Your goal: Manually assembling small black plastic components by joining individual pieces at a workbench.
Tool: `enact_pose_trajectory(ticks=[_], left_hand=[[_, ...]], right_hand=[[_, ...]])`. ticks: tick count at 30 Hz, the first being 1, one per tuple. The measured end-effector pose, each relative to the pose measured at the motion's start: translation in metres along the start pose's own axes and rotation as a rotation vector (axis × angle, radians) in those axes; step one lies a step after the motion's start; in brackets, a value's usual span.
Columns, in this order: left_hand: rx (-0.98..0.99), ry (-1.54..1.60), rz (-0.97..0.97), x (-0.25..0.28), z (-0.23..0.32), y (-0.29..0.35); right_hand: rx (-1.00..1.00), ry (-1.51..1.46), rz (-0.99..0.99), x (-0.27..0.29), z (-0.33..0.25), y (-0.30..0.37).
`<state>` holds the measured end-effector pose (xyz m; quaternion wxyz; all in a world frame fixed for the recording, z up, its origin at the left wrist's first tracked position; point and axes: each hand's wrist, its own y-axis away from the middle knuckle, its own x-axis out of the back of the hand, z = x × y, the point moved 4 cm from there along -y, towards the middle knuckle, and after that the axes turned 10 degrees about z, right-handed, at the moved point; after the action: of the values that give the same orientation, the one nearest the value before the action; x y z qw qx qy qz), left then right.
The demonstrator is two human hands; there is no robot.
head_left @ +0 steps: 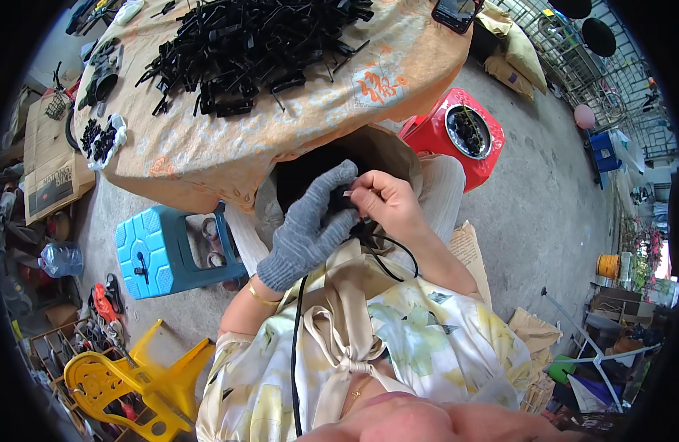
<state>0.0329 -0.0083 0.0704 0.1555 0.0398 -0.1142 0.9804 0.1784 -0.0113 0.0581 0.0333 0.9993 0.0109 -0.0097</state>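
My left hand (302,232), in a grey knitted glove, is curled round a small black part (337,202) in front of my lap. Its fingers hide most of that part. Bare, my right hand (389,202) comes in from the right, thumb and forefinger pinched on a small shiny piece (347,194) against the black part. What kind of piece it is, I cannot tell. Beneath both hands, a brown sack (398,149) gapes dark between my knees. Ahead on the cloth-covered table (310,121) lies a large heap of black plastic parts (243,51).
At the table's left edge stands a white bag of small black pieces (118,140); a phone (457,13) lies far right. A red stool (487,158) bears a metal bowl (489,140). Left are a blue stool (151,254) and a yellow chair (103,379). A black cable (298,353) hangs before me.
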Motion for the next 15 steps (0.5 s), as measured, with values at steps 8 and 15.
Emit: enact_pose_trajectory(ticks=[8,15], left_hand=[[0.23,0.36,0.036,0.001,-0.012,0.0],[0.188,0.358,0.06,0.001,-0.012,0.001]], right_hand=[[0.063,0.075,-0.042,-0.007,-0.004,0.003],[-0.045,-0.027,-0.041,-0.01,-0.005,0.007]])
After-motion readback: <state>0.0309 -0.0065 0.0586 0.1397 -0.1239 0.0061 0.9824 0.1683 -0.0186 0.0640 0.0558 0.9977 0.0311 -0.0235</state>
